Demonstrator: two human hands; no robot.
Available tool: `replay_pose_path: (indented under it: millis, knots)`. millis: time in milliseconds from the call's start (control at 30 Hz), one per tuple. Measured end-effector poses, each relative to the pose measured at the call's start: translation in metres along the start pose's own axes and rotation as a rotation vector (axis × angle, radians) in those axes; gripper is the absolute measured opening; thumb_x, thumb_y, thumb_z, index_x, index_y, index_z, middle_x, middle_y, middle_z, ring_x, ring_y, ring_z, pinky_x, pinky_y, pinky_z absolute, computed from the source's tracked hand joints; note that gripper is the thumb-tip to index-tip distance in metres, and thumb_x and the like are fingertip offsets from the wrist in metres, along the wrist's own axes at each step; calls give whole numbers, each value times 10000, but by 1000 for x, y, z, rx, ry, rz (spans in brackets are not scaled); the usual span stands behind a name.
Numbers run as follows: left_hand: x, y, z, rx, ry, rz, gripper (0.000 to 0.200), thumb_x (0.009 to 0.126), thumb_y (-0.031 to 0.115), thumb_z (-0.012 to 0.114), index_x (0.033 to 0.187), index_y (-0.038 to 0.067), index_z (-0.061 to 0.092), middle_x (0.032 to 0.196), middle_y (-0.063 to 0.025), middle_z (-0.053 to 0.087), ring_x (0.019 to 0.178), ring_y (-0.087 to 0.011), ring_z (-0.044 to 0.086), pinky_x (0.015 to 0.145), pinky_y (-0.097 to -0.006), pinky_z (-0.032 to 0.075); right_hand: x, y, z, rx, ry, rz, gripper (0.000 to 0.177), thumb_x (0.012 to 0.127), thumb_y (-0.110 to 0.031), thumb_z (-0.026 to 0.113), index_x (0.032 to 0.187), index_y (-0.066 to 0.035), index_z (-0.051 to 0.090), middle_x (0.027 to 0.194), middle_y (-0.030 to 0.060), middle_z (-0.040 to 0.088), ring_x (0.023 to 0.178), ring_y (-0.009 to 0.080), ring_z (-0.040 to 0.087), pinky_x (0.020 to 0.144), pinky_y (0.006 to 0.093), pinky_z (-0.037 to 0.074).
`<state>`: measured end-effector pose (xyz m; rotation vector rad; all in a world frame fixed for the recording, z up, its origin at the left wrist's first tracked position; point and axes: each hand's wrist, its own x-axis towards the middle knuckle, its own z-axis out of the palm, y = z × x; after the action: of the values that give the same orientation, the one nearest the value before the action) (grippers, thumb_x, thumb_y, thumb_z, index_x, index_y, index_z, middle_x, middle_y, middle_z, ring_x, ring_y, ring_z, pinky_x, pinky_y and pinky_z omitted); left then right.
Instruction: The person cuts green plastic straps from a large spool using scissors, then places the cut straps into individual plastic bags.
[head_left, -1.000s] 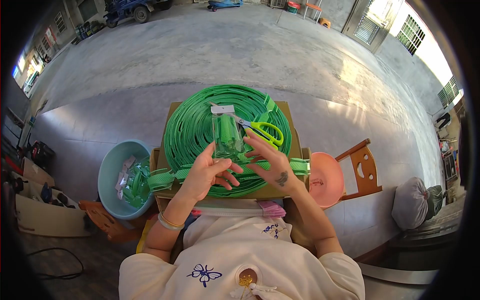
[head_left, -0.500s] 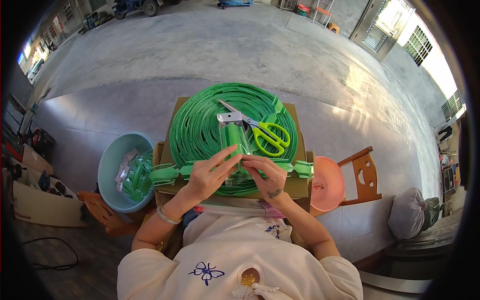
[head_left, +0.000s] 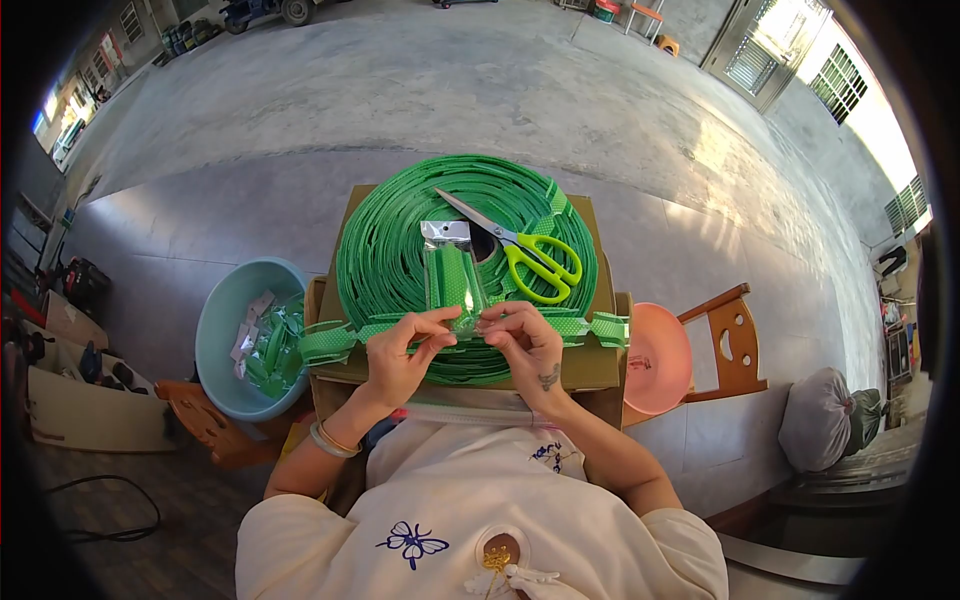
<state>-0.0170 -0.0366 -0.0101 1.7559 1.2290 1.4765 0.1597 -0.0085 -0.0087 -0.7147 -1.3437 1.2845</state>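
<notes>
A clear plastic bag (head_left: 455, 275) with a white header and a hang hole has a folded piece of green dotted ribbon inside. My left hand (head_left: 405, 350) pinches its lower left corner between thumb and fingers. At the lower right corner, my right hand (head_left: 527, 345) pinches the bag too. Beneath it lies a large flat coil of green ribbon (head_left: 385, 230). Scissors (head_left: 545, 270) with lime-green handles rest on the coil, just right of the bag, their blades pointing to the upper left.
The coil sits on a cardboard box (head_left: 590, 375). To the left, a blue basin (head_left: 215, 345) holds several filled bags on a wooden chair (head_left: 205, 425). A pink basin (head_left: 655, 360) stands at the right on another chair (head_left: 730, 345). Stuffed sacks (head_left: 815, 420) lie farther right.
Both hands have moved down to the bag's bottom corners. My left fingers, spread over the bag before, now pinch its edge. The bag's lower part is more exposed.
</notes>
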Motion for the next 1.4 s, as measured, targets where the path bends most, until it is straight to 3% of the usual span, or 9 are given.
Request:
replay_pose_path:
  millis: [100,233,333,433,533,900,1033,1200,1400]
  knots:
    - [-2,2,0,-167,66,-202,102,788,26,650,806,-31,568,1201,-163,540,769,-103,624,619,-210,500,2,7,0,-79,45,112,91,810,-56,638,825,19,589,967,121,567,896,144,576,767,256,496]
    - [-1,0,-1,-276,149,-388,100,789,18,649,776,-42,569,1284,-219,431,815,-121,617,663,-219,521,6,8,3,161,13,351,150,817,-95,642,788,28,561,927,134,579,842,144,600,755,269,529]
    - [1,3,-3,-584,139,-700,88,798,12,636,775,-31,562,1074,-204,561,789,-152,632,688,-241,549,9,-3,4,175,6,463,163,826,-97,630,757,13,533,872,131,594,775,160,624,721,282,554]
    - [5,5,-4,-704,128,-812,96,805,6,625,771,-25,541,868,-155,613,758,-186,647,701,-263,569,9,-4,5,157,15,464,168,820,-98,637,756,10,525,777,116,608,709,168,636,672,272,561]
    - [2,6,0,-753,199,-791,106,808,-3,615,765,-20,520,763,-128,623,731,-207,656,678,-263,571,10,-4,5,155,15,479,176,813,-98,643,755,13,520,752,117,607,682,169,637,651,271,564]
    - [0,9,10,-769,264,-746,115,814,-11,598,748,-11,504,780,-135,619,721,-207,657,658,-274,578,9,-6,9,293,104,391,171,810,-64,630,807,5,474,739,101,581,661,165,626,615,280,570]
    - [1,12,14,-787,290,-761,122,816,-8,596,742,-4,498,780,-128,618,714,-196,654,663,-274,577,6,-2,9,246,71,409,163,843,-64,582,932,50,508,783,107,579,669,163,623,632,284,571]
    - [0,10,17,-707,284,-713,124,814,-4,603,742,-4,502,778,-122,616,701,-170,644,662,-267,573,4,0,11,195,70,442,310,890,-86,514,1140,93,467,802,99,564,697,171,616,669,285,568]
    - [0,18,20,-519,296,-476,136,806,-14,614,735,-11,498,787,-119,614,712,-153,633,667,-263,562,15,-10,13,410,221,458,233,878,-114,551,1019,7,410,793,79,577,774,134,593,658,288,535]
